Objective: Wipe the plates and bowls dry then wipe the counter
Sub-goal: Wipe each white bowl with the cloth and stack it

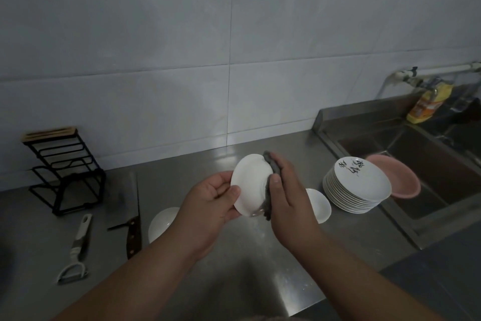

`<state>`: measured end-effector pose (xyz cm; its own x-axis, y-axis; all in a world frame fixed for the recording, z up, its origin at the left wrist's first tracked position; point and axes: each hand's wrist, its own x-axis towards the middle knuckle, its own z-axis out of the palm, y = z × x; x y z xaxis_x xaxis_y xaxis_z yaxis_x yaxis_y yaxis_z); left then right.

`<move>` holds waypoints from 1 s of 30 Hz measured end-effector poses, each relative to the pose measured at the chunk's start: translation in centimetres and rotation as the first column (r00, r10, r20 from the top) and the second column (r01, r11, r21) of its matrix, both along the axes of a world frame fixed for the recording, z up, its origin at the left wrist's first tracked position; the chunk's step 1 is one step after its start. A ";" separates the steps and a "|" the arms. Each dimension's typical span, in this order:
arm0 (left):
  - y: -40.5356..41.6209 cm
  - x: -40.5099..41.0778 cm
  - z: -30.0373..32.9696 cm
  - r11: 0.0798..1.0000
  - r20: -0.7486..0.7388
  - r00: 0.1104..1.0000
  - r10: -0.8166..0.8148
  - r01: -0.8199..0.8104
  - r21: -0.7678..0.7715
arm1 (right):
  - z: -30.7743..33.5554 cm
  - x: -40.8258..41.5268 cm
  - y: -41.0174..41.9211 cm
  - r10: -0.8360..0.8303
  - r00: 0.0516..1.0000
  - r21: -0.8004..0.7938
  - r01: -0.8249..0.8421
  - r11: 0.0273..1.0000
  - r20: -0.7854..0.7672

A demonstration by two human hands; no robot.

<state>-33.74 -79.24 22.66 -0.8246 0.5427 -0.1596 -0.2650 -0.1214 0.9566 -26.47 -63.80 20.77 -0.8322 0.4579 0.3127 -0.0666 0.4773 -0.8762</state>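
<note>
A: Grip status?
B: Left hand [208,203] gripped the plate [248,185] at its left rim, thumb curled over the face, fingers behind. Plate was tilted up off the counter [260,263], above its middle.
A: Right?
B: Right hand [289,195] held the grey cloth [270,164] folded over the plate's right rim, thumb on the near face, fingers curled round the back. Cloth ran along most of that edge.
A: What else was around?
B: Stack of plates [356,188] to the right, top one with black brushed characters, sitting by the sink [416,164] edge. Pink basin [395,177] just behind the stack, hanging over the sink. One white dish [318,205] between right hand and stack, partly hidden by the hand. Another white dish [162,223] lower left, partly hidden by the left wrist.
A: Left side?
B: Cleaver [134,216] flat on the counter just left of that dish, peeler [76,250] further left, black rack [65,172] against the wall. Yellow bottle [426,104] behind the sink, under the tap [411,77].
A: Anything blocking?
B: Both forearms covered the counter's near centre.
</note>
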 end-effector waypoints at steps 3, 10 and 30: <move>0.3 -0.1 0.4 1.000 0.020 1.000 -0.006 0.007 -0.012 | 1.0 -0.1 0.0 0.050 0.997 0.231 -0.035 0.972 -0.059; 1.0 0.2 0.3 0.996 0.108 0.993 0.054 -0.061 0.068 | 1.1 -0.7 -0.2 0.060 0.998 0.126 -0.056 0.990 -0.031; 1.8 0.9 -1.5 0.995 0.001 0.995 0.096 -0.096 0.025 | 0.1 -2.1 -2.1 -0.147 0.965 -0.516 0.240 0.822 0.215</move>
